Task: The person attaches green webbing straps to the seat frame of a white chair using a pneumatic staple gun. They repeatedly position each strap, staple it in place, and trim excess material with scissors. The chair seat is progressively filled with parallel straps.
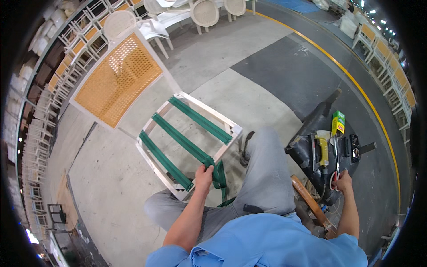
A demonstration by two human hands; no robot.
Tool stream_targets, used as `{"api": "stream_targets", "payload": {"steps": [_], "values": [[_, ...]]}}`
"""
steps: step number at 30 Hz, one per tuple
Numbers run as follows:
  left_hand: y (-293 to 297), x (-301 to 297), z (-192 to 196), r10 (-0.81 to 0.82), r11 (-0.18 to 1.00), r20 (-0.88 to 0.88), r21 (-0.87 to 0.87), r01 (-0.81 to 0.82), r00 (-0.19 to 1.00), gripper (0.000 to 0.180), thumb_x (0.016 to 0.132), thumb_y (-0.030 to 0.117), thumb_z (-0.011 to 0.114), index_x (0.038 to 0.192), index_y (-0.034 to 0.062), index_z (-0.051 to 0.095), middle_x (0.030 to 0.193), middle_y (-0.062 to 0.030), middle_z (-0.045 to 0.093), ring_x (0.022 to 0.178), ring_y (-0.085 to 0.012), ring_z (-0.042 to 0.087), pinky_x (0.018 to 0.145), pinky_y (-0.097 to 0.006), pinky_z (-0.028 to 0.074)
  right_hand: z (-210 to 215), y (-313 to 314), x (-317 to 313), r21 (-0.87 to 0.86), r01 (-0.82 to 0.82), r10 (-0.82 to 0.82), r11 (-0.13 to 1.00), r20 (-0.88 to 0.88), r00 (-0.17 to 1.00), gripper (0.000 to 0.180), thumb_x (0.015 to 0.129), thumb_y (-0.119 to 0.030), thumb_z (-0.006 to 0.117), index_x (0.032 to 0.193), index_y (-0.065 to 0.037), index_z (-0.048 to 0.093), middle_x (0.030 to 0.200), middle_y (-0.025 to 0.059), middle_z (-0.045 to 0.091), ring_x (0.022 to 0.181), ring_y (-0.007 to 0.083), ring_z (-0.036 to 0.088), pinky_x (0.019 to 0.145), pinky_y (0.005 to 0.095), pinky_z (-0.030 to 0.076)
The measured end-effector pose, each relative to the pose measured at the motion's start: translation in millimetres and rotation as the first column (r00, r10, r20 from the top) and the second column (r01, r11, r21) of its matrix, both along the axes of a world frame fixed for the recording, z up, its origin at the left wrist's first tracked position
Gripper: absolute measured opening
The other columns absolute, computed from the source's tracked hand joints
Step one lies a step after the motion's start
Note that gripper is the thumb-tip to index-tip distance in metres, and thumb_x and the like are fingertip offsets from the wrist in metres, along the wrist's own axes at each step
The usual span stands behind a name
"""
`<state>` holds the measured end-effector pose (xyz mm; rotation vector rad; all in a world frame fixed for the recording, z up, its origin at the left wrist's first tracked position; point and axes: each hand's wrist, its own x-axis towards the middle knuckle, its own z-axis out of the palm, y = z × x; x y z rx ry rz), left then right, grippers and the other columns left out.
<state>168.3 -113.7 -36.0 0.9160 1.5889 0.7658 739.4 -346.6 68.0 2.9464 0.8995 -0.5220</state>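
A white-framed chair (235, 130) with a woven cane back (118, 80) lies in front of me, its open seat frame near my knees. Three green webbing straps (178, 138) run across the seat frame. My left hand (204, 178) is closed on the middle strap at the near rail, and a loose length of webbing (219, 175) hangs beside it. On the right, my right hand (343, 181) grips the handles of a pair of scissors (337, 162), whose blades point away from me over a black stool seat. A yellow staple gun (323, 151) lies left of the scissors.
The black stool (307, 129) also carries a green and yellow box (338, 121) and a small black object (355, 148). A brown wooden piece (309, 200) stands by my right thigh. White chairs (204, 13) line the back, with more chair frames (84, 40) along the left.
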Motion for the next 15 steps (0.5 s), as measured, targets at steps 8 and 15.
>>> {"api": "stream_targets", "payload": {"steps": [8, 15], "values": [[-28.5, -19.4, 23.8, 0.022, 0.998, -0.023, -0.053, -0.023, 0.999, 0.022, 0.1, 0.021, 0.068, 0.102, -0.0002, 0.072, 0.084, -0.004, 0.07, 0.073, -0.015, 0.065, 0.07, -0.035, 0.056, 46.7, -39.7, -12.0, 0.319, 0.267, -0.146, 0.909, -0.355, 0.924, 0.069, 0.075, -0.006, 0.077, 0.14, 0.002, 0.053, 0.108, 0.0121, 0.07, 0.099, 0.0275, 0.069, 0.083, 0.0371, 0.055], [2.4, -38.5, 56.8, 0.264, 0.962, 0.749, -0.249, -0.111, 0.608, 0.023, 0.102, 0.026, 0.064, 0.102, 0.003, 0.069, 0.084, -0.0091, 0.072, 0.068, -0.0256, 0.068, 0.066, -0.039, 0.059, 105.9, 102.5, -135.3, 0.588, -0.487, 0.654, 0.646, -0.096, 0.75, 0.064, 0.078, -0.024, 0.088, 0.133, -0.002, 0.062, 0.109, 0.0123, 0.071, 0.097, 0.0221, 0.069, 0.087, 0.0349, 0.055]]}}
